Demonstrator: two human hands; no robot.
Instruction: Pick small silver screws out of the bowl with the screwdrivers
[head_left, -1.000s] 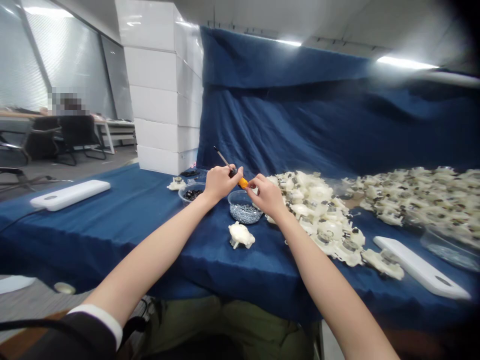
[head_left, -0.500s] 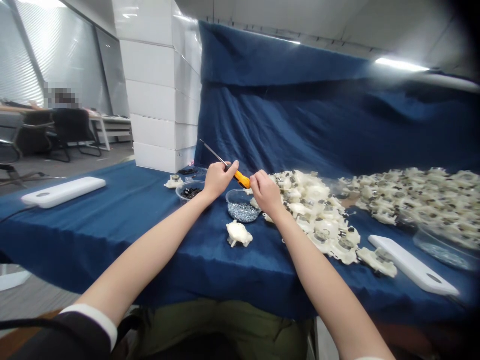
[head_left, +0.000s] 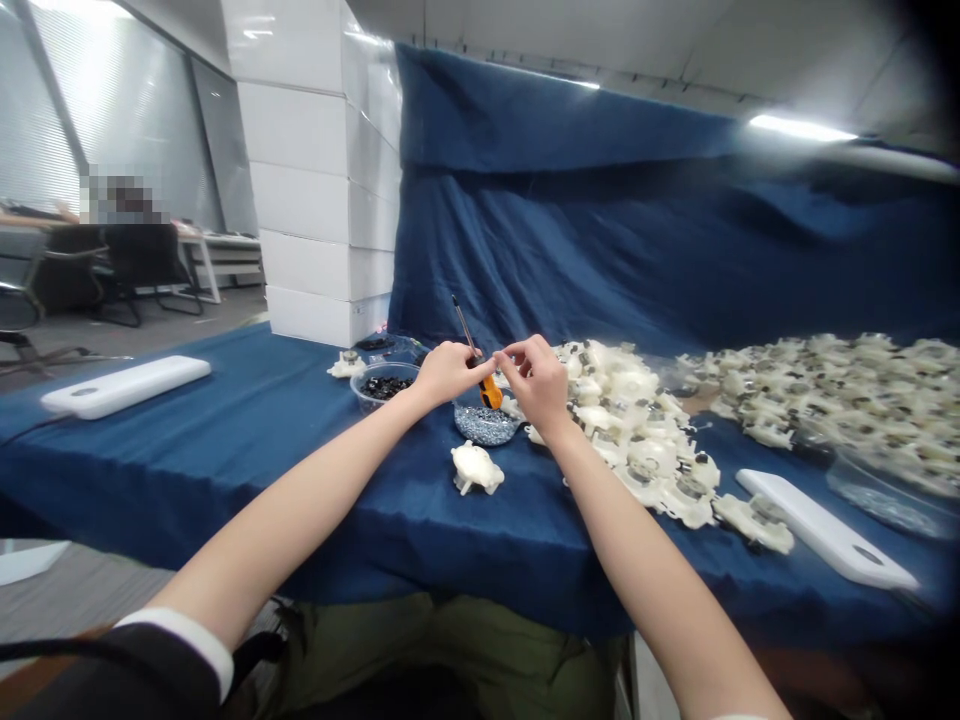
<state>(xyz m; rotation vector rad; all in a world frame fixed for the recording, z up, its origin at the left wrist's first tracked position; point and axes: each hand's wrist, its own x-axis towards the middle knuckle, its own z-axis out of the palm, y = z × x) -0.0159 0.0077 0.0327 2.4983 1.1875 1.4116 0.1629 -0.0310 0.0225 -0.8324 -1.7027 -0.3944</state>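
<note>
Screwdriver [head_left: 490, 392] stands tilted over the bowl of grey screws [head_left: 484, 428], pinched by the left hand [head_left: 450, 372], looks like. Right hand [head_left: 536, 380] is curled with its fingertips right beside the shaft, maybe touching, hard to tell. White plastic parts [head_left: 630, 420] pile up toward the bench [head_left: 225, 450]'s right end.

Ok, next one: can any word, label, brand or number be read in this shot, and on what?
No text can be read anywhere.
Orange-handled screwdriver: no legible marking.
Stacked white boxes: no readable print.
White slab: small dark oval mark, too blurred to read.
</note>
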